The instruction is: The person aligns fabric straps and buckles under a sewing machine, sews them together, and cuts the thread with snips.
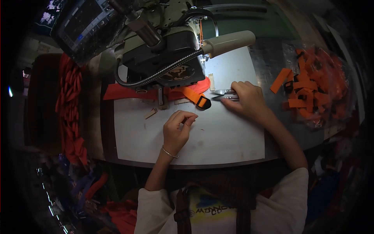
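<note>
My right hand [249, 100] is closed around a pair of thread snips [223, 93], whose two blades are spread and point left. Just left of the blade tips lies an orange strap [190, 94] with a black plastic buckle [203, 102] at its end. The strap runs onto a red fabric piece [126, 93], part of which is hidden under the sewing machine head [163, 58]. Nearer to me, my left hand [177, 132] is raised over the white work surface [218, 144] with thumb and forefinger pinched together. Whatever sits in that pinch is too small to make out.
A clear plastic bag [321, 87] of orange straps with black buckles lies on the right. Red fabric pieces [72, 113] hang in a bundle at the left. A screen [87, 29] stands at the upper left, and a pale handle [230, 43] juts out rightward from the machine.
</note>
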`<control>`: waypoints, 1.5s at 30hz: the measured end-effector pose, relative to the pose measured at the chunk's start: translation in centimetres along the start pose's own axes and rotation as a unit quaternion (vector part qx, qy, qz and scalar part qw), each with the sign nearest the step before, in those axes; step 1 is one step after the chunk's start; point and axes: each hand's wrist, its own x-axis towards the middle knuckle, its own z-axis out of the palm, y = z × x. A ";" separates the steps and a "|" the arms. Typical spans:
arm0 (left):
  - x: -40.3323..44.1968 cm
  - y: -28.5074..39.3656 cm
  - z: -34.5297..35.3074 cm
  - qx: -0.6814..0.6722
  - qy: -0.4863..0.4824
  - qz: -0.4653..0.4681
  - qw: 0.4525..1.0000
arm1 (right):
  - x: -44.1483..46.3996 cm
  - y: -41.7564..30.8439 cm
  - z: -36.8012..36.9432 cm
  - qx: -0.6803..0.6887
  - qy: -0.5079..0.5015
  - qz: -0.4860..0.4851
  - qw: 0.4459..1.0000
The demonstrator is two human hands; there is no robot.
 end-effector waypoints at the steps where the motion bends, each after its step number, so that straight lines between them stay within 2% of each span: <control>1: 0.1 0.0 0.0 0.021 0.002 0.022 1.000 | -0.1 0.0 0.1 -0.030 0.031 -0.028 0.999; 2: 0.2 0.0 -0.1 0.020 0.003 0.024 0.999 | 0.0 0.1 0.2 -0.031 0.032 -0.029 0.999; 6: 0.5 0.2 -0.2 0.008 0.036 0.035 0.999 | 1.9 -0.9 1.5 0.152 0.132 -0.045 0.979; 8: 0.6 0.2 -0.1 0.004 0.041 0.041 0.998 | 3.2 -2.1 3.1 0.197 0.145 -0.017 0.969; 16: 0.4 -1.1 -0.7 -0.029 0.073 0.036 0.996 | 5.1 -4.6 5.8 0.122 0.161 0.072 0.977; 21: 0.4 -1.4 -0.6 -0.040 0.074 0.040 0.996 | 5.2 -5.1 6.1 0.131 0.160 0.093 0.974; 31: 0.4 -1.5 -0.9 -0.054 0.082 0.034 0.995 | 5.4 -4.5 6.8 0.182 0.173 0.070 0.965; 37: 0.4 -1.9 -1.0 -0.058 0.087 0.031 0.994 | 5.1 -3.8 6.1 0.291 0.149 0.094 0.940; 41: 0.3 -2.2 -1.1 -0.050 0.081 0.030 0.995 | 4.3 -3.6 3.6 0.377 0.099 0.127 0.912; 43: 0.4 -2.2 -1.1 -0.055 0.085 0.028 0.994 | 3.3 -3.6 1.9 0.417 0.017 0.129 0.899; 44: 0.4 -2.3 -1.1 -0.059 0.088 0.026 0.994 | 2.7 -3.9 1.2 0.417 0.016 0.129 0.899; 45: 0.4 -2.3 -1.2 -0.064 0.091 0.024 0.994 | 2.0 -4.2 0.4 0.419 0.001 0.090 0.904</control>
